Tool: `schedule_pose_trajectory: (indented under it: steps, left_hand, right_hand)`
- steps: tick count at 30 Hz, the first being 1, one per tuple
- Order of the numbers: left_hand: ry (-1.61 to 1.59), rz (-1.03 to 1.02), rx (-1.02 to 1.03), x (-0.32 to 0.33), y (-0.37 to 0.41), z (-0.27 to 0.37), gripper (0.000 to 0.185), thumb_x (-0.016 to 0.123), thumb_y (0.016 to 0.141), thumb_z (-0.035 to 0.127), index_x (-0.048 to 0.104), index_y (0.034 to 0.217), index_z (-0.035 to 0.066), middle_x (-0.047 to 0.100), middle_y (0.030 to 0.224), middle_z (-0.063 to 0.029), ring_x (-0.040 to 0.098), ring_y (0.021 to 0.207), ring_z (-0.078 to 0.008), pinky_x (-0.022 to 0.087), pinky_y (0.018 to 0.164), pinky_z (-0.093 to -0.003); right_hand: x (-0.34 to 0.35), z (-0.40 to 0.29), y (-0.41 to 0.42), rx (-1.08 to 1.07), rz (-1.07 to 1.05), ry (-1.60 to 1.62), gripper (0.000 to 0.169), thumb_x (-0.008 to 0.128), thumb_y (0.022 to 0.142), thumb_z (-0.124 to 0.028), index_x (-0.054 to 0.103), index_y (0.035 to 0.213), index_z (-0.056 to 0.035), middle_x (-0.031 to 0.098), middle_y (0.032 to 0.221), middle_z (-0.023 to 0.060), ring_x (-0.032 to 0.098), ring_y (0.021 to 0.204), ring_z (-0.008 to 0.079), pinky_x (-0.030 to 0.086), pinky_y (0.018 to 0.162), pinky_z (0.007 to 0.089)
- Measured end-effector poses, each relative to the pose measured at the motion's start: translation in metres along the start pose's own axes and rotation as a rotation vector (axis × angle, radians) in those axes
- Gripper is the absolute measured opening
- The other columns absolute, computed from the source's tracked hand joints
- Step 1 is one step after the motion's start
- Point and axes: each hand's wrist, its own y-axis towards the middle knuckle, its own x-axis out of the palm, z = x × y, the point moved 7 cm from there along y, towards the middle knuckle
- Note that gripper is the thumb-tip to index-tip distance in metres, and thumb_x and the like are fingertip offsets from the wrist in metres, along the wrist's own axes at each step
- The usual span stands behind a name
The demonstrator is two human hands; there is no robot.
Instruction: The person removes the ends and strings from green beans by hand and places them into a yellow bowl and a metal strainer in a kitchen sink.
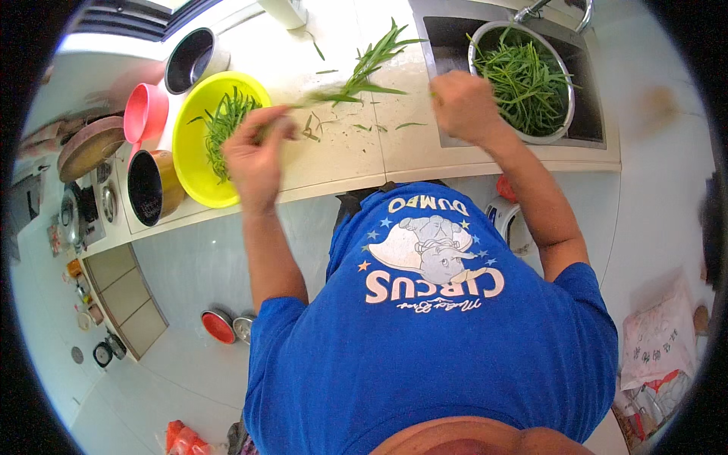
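Observation:
Over the rim of a yellow-green plastic basin (189, 165), my left hand (256, 156) pinches a leafy green stalk (304, 102) that is blurred by motion. Cut or broken greens (222, 133) lie inside that basin. My right hand (469, 108) is closed in a fist beside the sink's left edge, and a small bit of green shows at its fingers. A bunch of long-leaved greens (372, 62) rests on the counter between my hands. To the right, a round metal pot (569, 111) heaped with leafy greens (520, 82) stands in the sink.
Scraps of leaf and stem (310, 128) dot the pale counter (341, 162). Left of the basin stand a dark-lined pot (190, 60), a pink dipper (148, 111) and a gold-sided inner pot (156, 185). The stainless sink (449, 45) has a chrome faucet (529, 11) behind it.

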Motion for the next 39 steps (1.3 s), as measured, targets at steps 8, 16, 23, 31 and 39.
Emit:
schedule_pose_trajectory:
  steps: [8,16,23,31,39]
  left_hand:
    - [0.934,0.273,0.028,-0.162,0.019,-0.095,0.027,0.070,0.093,0.014,0.071,0.114,-0.004,0.072,0.104,-0.0200,0.069,0.090,-0.0281,0.054,0.082,-0.0366]
    - [1.203,0.268,0.345,-0.057,0.037,-0.069,0.030,0.073,0.088,0.022,0.073,0.104,-0.004,0.070,0.101,-0.0251,0.068,0.092,-0.0386,0.053,0.085,-0.0455]
    - [0.909,-0.191,0.162,0.095,0.077,-0.182,0.031,0.074,0.085,0.021,0.071,0.104,-0.003,0.070,0.101,-0.0244,0.066,0.097,-0.0393,0.052,0.088,-0.0477]
    - [1.124,-0.291,-0.028,0.133,0.091,-0.224,0.029,0.072,0.084,0.022,0.072,0.101,0.000,0.068,0.103,-0.0241,0.066,0.099,-0.0405,0.054,0.088,-0.0480]
    - [0.370,-0.142,-0.318,0.110,0.073,-0.195,0.021,0.077,0.087,0.014,0.074,0.100,-0.003,0.074,0.086,-0.0128,0.068,0.074,-0.0180,0.053,0.065,-0.0299]
  right_hand:
    - [-0.150,0.121,-0.026,0.045,0.432,-0.261,0.013,0.062,0.098,-0.011,0.064,0.111,-0.0086,0.068,0.096,0.0116,0.067,0.086,0.0335,0.052,0.071,0.0403]
    - [-0.147,0.204,-0.054,0.101,0.503,-0.407,0.019,0.062,0.098,-0.017,0.061,0.114,-0.0056,0.063,0.108,0.0198,0.061,0.099,0.0405,0.049,0.082,0.0504]
    - [0.019,0.241,-0.137,0.459,-0.043,-0.441,0.056,0.068,0.093,-0.032,0.051,0.142,-0.0119,0.055,0.138,0.0240,0.049,0.128,0.0434,0.039,0.104,0.0597]
    - [0.075,0.140,-0.203,0.503,-0.260,0.189,0.035,0.077,0.081,-0.030,0.069,0.103,-0.0043,0.064,0.091,0.0186,0.061,0.096,0.0389,0.050,0.085,0.0487]
    - [0.109,0.151,-0.210,0.519,-0.274,0.283,0.013,0.064,0.087,-0.011,0.068,0.098,-0.0035,0.061,0.095,0.0173,0.059,0.099,0.0387,0.048,0.086,0.0494]
